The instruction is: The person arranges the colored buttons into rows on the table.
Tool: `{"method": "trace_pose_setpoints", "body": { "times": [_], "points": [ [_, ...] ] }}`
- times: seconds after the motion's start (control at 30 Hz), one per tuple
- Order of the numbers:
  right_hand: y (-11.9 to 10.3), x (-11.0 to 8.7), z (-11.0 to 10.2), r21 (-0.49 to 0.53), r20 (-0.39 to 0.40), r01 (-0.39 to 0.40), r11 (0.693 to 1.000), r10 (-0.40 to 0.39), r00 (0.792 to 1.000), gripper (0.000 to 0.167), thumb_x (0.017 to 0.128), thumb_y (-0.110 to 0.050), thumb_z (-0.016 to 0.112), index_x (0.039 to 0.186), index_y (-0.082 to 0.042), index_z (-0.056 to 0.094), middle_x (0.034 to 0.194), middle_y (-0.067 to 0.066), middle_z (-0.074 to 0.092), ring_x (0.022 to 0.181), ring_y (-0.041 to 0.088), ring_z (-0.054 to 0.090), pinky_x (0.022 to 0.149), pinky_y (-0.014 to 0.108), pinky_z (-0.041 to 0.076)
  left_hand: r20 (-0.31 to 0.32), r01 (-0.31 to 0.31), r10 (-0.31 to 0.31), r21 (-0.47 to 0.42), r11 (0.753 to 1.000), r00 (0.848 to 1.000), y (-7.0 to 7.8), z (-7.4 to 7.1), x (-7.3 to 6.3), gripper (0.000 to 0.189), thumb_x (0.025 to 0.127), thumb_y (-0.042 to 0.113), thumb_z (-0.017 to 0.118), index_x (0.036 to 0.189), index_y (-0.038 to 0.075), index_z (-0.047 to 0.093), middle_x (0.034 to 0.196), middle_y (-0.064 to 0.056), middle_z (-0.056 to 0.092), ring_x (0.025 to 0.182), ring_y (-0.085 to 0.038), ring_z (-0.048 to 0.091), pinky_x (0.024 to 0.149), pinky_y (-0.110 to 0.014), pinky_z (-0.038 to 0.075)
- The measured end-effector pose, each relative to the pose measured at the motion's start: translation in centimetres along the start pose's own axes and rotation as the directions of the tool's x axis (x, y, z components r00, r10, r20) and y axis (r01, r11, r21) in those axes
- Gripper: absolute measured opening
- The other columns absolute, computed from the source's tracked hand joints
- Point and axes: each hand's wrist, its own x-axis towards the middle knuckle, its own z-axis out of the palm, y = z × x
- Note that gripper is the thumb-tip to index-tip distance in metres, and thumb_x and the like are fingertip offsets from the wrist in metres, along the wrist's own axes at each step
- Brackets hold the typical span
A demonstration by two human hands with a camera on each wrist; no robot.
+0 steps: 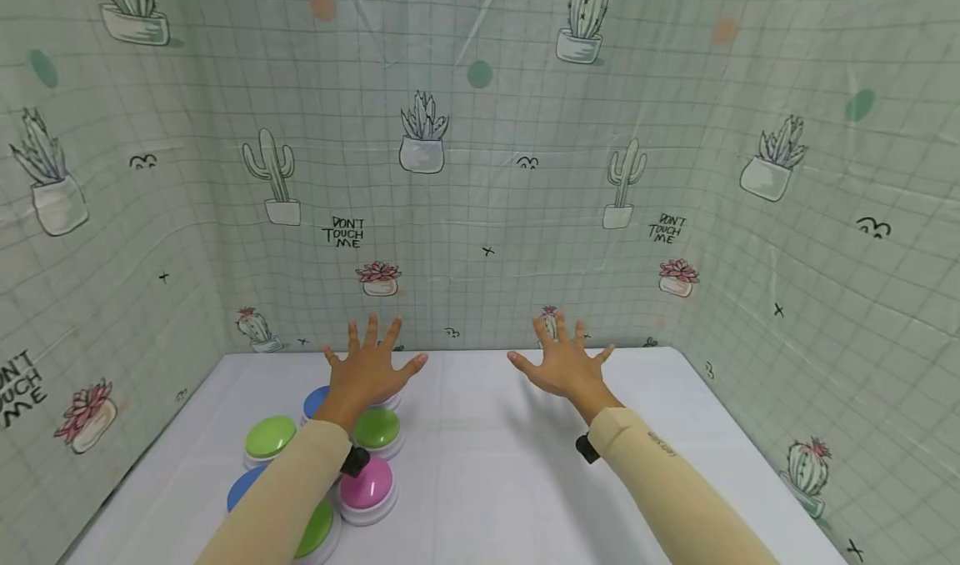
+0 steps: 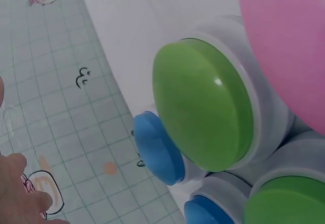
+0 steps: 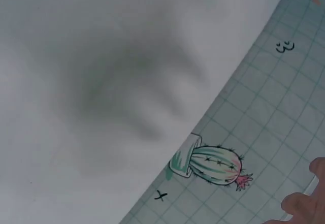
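Observation:
My left hand [image 1: 367, 373] is held up with its fingers spread, above the far end of a group of round push buttons on white bases. Below and around that forearm are a pink button [image 1: 367, 483], a green button [image 1: 377, 428], another green button [image 1: 271, 437] and a blue button [image 1: 316, 400]. The sleeve partly hides others. In the left wrist view, a green button [image 2: 203, 104] stands beside a large pink dome [image 2: 289, 41]. My right hand [image 1: 566, 369], fingers also spread, hovers over the white tabletop and holds nothing.
The white table [image 1: 465, 465] carries the buttons on its left side. Cloth walls [image 1: 480, 240] printed with a grid and cacti enclose it at the back, left and right. The right hand's shadow falls on the tabletop.

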Motion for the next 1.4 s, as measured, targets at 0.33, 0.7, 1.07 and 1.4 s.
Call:
{"method": "trace_pose_setpoints", "body": {
  "times": [0.33, 0.7, 1.07, 1.4],
  "points": [
    [-3.0, -1.1, 2.0, 0.007, 0.011, 0.087, 0.996, -0.087, 0.996, 0.099, 0.096, -0.081, 0.042, 0.17, -0.018, 0.021, 0.175, 0.017, 0.009, 0.16, 0.043, 0.005, 0.121, 0.078, 0.015, 0.019, -0.007, 0.007, 0.004, 1.0, 1.0, -1.2, 0.5, -2.6, 0.094, 0.099, 0.074, 0.045, 0.168, 0.014, 0.023, 0.171, -0.029, 0.013, 0.157, -0.052, 0.007, 0.12, -0.08, 0.005],
    [-8.0, -4.4, 6.2, 0.079, -0.005, 0.208, 0.975, -0.208, 0.978, 0.1, 0.095, -0.076, 0.054, 0.164, -0.006, 0.034, 0.171, 0.019, 0.026, 0.155, 0.043, 0.028, 0.115, 0.066, 0.042, -0.005, -0.071, 0.071, 0.029, 0.997, 0.997, -3.0, 1.4, -6.5, 0.097, 0.096, 0.07, 0.058, 0.158, -0.003, 0.041, 0.16, -0.037, 0.035, 0.146, -0.058, 0.034, 0.114, -0.081, 0.028],
    [-11.8, -6.9, 8.3, 0.115, 0.016, 0.285, 0.952, -0.289, 0.957, 0.104, 0.092, -0.079, 0.054, 0.161, -0.004, 0.038, 0.168, 0.02, 0.033, 0.153, 0.039, 0.036, 0.106, 0.063, 0.052, -0.005, -0.078, 0.078, 0.006, 0.997, 0.997, -3.8, 2.1, -9.4, 0.097, 0.092, 0.066, 0.068, 0.146, -0.013, 0.05, 0.146, -0.037, 0.051, 0.134, -0.058, 0.049, 0.107, -0.074, 0.044],
    [-13.9, -9.1, 9.0, 0.08, 0.059, 0.328, 0.941, -0.333, 0.941, 0.107, 0.088, -0.079, 0.06, 0.159, -0.001, 0.042, 0.167, 0.018, 0.037, 0.153, 0.034, 0.037, 0.105, 0.057, 0.055, 0.085, -0.073, 0.081, -0.092, 0.993, 0.993, -3.5, 1.4, -11.7, 0.092, 0.087, 0.059, 0.078, 0.135, -0.016, 0.058, 0.139, -0.037, 0.057, 0.134, -0.058, 0.049, 0.108, -0.072, 0.044]
  ]
}}
